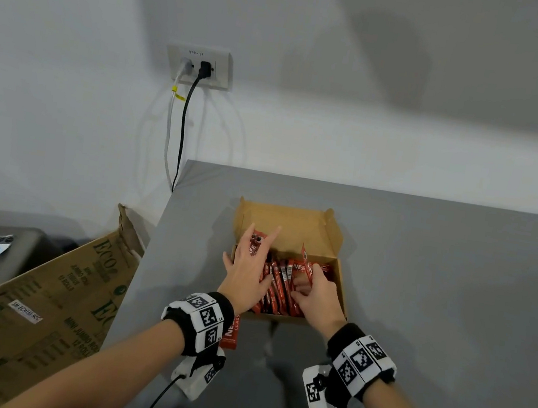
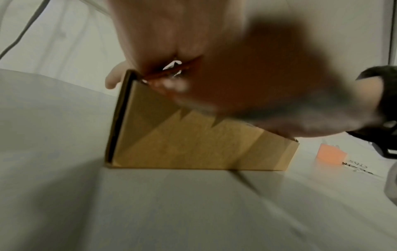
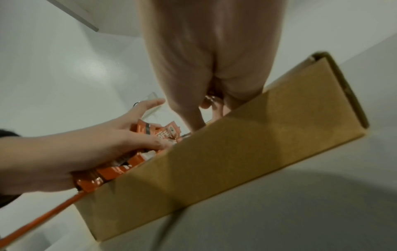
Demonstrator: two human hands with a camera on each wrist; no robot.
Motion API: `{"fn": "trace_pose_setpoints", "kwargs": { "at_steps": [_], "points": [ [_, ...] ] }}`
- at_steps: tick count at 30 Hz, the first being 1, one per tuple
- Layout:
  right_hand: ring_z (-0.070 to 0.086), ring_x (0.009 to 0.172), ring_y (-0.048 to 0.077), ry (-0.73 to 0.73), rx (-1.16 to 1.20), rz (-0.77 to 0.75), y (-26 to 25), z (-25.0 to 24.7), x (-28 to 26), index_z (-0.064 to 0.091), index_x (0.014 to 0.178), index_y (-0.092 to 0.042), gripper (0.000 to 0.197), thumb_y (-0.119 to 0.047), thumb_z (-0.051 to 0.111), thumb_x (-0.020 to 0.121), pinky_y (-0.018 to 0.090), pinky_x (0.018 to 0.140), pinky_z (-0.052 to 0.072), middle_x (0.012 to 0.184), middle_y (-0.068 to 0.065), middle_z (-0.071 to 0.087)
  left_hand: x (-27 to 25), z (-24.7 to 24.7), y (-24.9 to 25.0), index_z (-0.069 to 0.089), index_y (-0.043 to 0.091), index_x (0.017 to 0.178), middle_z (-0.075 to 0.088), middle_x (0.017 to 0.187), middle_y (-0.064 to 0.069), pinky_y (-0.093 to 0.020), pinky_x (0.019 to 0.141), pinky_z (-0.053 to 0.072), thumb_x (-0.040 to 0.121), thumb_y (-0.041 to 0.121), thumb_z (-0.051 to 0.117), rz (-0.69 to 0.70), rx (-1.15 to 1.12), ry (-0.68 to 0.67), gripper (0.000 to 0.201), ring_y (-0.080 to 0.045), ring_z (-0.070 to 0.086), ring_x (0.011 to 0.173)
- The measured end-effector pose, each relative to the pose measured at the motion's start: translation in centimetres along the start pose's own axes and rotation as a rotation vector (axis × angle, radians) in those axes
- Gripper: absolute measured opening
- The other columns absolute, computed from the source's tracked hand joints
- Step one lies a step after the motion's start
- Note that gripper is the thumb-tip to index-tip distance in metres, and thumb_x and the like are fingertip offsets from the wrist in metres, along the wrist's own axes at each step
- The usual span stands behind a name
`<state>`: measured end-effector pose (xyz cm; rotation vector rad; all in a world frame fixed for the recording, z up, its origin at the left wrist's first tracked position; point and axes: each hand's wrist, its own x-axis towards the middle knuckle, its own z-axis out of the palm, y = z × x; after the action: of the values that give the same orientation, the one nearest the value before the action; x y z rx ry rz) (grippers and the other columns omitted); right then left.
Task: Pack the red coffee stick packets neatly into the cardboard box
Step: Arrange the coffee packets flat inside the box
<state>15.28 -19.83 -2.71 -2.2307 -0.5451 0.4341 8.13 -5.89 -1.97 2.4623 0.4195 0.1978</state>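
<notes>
An open cardboard box [image 1: 342, 283] sits mid-table, its lid flap [image 1: 289, 222] standing up at the back. Several red coffee stick packets [image 1: 279, 281] lie inside it in a rough row. My left hand [image 1: 246, 268] lies flat over the left packets with its fingers spread, one packet end [image 1: 256, 243] showing between them. My right hand [image 1: 316, 288] pinches a single red packet [image 1: 306, 261] that stands upright over the box's right side. The right wrist view shows the left hand [image 3: 96, 146] pressing on packets [image 3: 137, 130] behind the box's front wall [image 3: 236, 161].
A red coffee pouch [image 1: 231, 335] lies on the grey table [image 1: 448, 298] just in front of the box, under my left wrist. A large printed carton [image 1: 39, 303] leans beside the table's left edge. Cables hang from a wall socket [image 1: 200, 66].
</notes>
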Motion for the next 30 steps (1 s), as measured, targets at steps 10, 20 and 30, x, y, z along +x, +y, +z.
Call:
{"fn": "trace_pose_setpoints", "kwargs": {
  "at_steps": [10, 20, 30],
  "points": [
    [0.058, 0.091, 0.002, -0.045, 0.107, -0.082, 0.4, -0.3, -0.6, 0.053, 0.118, -0.009, 0.032, 0.000, 0.058, 0.087, 0.006, 0.082, 0.048, 0.097, -0.006, 0.060, 0.2, -0.2, 0.7, 0.041, 0.041, 0.135, -0.023, 0.154, -0.007, -0.075, 0.104, 0.004, 0.088, -0.005, 0.043, 0.168, 0.487, -0.231, 0.066, -0.042, -0.024, 0.139],
    [0.065, 0.089, 0.017, 0.148, -0.031, -0.023, 1.2, 0.0, 0.2, 0.056, 0.105, -0.006, 0.019, -0.008, 0.060, 0.087, 0.018, 0.074, 0.047, 0.096, 0.005, 0.068, 0.3, -0.6, 1.0, 0.052, 0.030, 0.128, -0.014, 0.157, -0.005, -0.074, 0.105, 0.001, 0.098, 0.020, 0.039, 0.140, 0.439, -0.310, 0.034, -0.038, -0.017, 0.142],
    [0.060, 0.104, 0.019, -0.137, -0.010, -0.085, 0.7, -0.9, -0.3, 0.048, 0.083, -0.025, 0.032, 0.008, 0.047, 0.086, 0.019, 0.084, 0.042, 0.105, 0.009, 0.064, 0.7, -0.2, 0.7, 0.051, 0.034, 0.129, -0.015, 0.157, -0.002, -0.076, 0.101, 0.002, 0.094, 0.056, 0.033, 0.161, 0.530, -0.352, 0.045, -0.040, -0.014, 0.142]
  ]
}}
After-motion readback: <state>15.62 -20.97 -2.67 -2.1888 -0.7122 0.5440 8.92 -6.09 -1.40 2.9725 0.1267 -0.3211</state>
